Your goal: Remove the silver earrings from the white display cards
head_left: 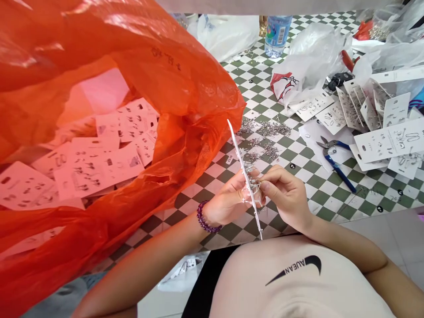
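Note:
My left hand, with a purple bead bracelet at the wrist, grips a white earring card that stands nearly edge-on to me. Several silver earrings stick out from its right face. At that face, the thumb and fingers of my right hand are pinched on a small silver earring, mostly covered by the fingertips. Just beyond the card, little heaps of loose silver earring parts lie on the checkered table.
A big orange plastic bag with filled earring cards gapes at left. Blue-handled pliers lie at right, beside stacked earring cards. Farther back are a water bottle and clear plastic bags.

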